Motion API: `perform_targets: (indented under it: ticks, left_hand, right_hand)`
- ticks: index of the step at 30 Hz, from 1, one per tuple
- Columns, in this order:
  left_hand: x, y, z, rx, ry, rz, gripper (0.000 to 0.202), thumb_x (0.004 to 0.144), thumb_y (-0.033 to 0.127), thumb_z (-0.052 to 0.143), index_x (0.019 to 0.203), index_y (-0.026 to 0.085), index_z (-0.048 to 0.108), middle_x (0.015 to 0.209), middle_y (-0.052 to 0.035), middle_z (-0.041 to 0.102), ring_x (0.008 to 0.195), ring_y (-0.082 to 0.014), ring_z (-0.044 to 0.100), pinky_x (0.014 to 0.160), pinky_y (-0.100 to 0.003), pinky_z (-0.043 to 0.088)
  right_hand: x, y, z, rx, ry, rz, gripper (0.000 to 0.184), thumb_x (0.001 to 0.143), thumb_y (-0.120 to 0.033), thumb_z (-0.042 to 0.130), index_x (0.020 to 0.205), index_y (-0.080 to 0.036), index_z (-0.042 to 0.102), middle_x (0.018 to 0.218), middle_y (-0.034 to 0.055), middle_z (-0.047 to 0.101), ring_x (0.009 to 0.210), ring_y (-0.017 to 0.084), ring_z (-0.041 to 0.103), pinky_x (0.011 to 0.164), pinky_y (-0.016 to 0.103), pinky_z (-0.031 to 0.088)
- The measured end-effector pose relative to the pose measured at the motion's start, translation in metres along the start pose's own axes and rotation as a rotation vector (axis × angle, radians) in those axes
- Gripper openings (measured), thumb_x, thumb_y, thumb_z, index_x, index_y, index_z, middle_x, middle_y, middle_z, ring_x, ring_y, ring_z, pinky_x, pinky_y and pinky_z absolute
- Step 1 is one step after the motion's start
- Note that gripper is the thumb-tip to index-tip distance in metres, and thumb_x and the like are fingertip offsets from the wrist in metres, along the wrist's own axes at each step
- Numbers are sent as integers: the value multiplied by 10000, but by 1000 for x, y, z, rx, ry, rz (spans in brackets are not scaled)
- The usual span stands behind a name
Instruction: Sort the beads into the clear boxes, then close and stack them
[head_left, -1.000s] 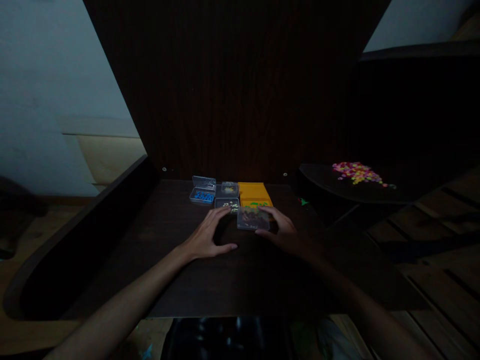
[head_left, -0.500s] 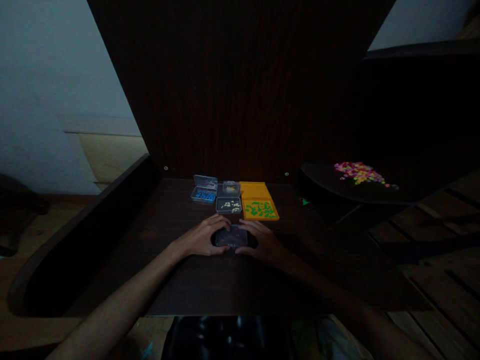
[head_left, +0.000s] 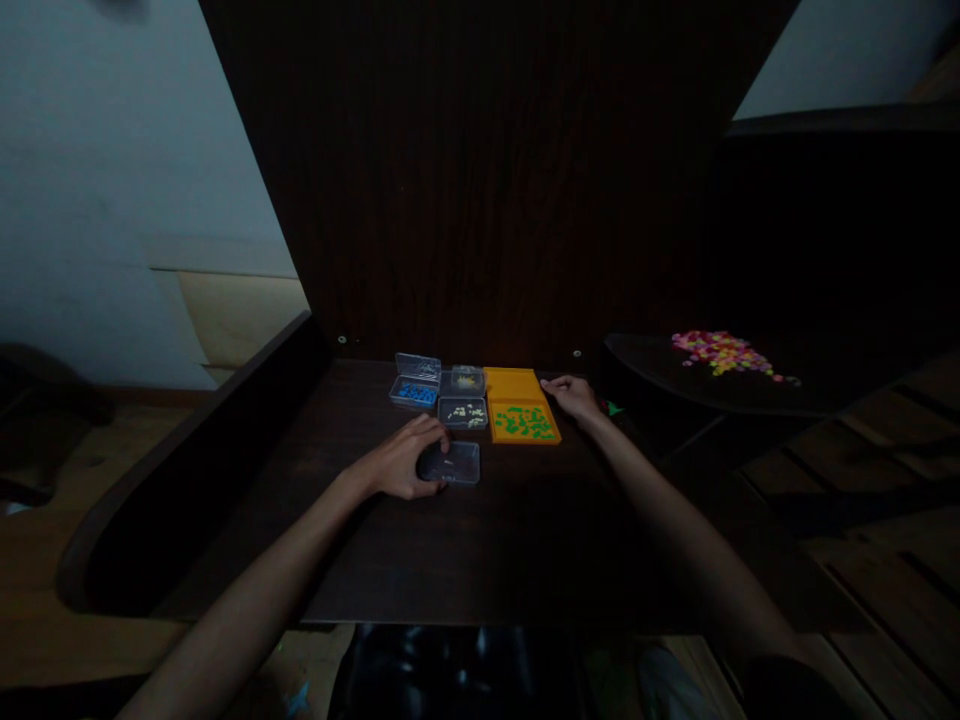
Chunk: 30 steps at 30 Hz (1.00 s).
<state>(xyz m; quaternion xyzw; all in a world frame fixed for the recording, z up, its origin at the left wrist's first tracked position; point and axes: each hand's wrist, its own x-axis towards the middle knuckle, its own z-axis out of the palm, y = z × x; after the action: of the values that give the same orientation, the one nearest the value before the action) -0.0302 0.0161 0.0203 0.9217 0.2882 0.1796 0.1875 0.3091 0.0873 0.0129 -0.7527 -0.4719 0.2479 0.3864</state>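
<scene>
In the head view, my left hand (head_left: 411,458) curls around the left end of a clear plastic box (head_left: 459,464), thumb at the near side and fingers at the far side. A tiny pale bit shows in that box. Farther right, my right hand (head_left: 571,394) has its fingers pressed together at the right edge of the open yellow box (head_left: 514,384), which has green pieces (head_left: 526,423) in its near half. Just beyond the left hand stand a clear box with blue pieces (head_left: 417,393) and an open clear box with small whitish pieces (head_left: 466,412).
A dark wooden tabletop (head_left: 420,560) lies under everything, with a tall dark panel (head_left: 480,200) behind and a raised side board (head_left: 187,470) at left. Colourful beads (head_left: 724,352) are heaped on a dark curved surface at right. A small green object (head_left: 614,408) lies beside my right wrist.
My right hand has left the clear box and moved away and right to the yellow box's lid. My left hand stays on the clear box, which sits slightly further left.
</scene>
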Motion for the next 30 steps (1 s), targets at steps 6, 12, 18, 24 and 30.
perform_targets:
  ticks: [6,12,18,24,30]
  left_hand:
    - [-1,1,-2,-15,-11,-24,425,666,333,720,995,199,486,1055,-53,535,1032,-255,488,975,-410,406]
    - [-1,7,-1,-44,3,-92,486,695,406,732,1060,199,485,1090,-62,538,1061,-266,509,988,-432,419]
    - [0,6,5,1,-12,-93,510,751,515,693,1110,198,517,1111,-80,558,1064,-277,515,957,-424,441]
    - [1,3,9,25,-29,-79,520,787,560,655,1128,188,530,1135,-90,578,1097,-280,511,992,-432,421]
    - [1,3,10,44,-22,-78,523,790,556,657,1134,179,540,1119,-97,584,1061,-277,538,957,-422,444]
  right_hand:
    - [15,4,15,91,-97,97,164,641,-225,776,673,-142,638,414,-62,490,344,59,354,365,189,255]
    - [17,16,5,242,-175,141,211,631,-191,794,660,-150,590,360,-89,416,300,29,281,312,154,185]
    - [9,27,-24,377,-198,86,256,630,-167,793,690,-173,544,478,-45,546,357,55,449,315,141,292]
    - [-2,35,-43,441,-193,-32,344,554,-270,875,727,-160,599,706,28,675,533,109,618,387,162,426]
    - [-9,45,-61,285,-289,-162,364,531,-344,864,772,-119,711,622,34,663,461,89,538,379,189,411]
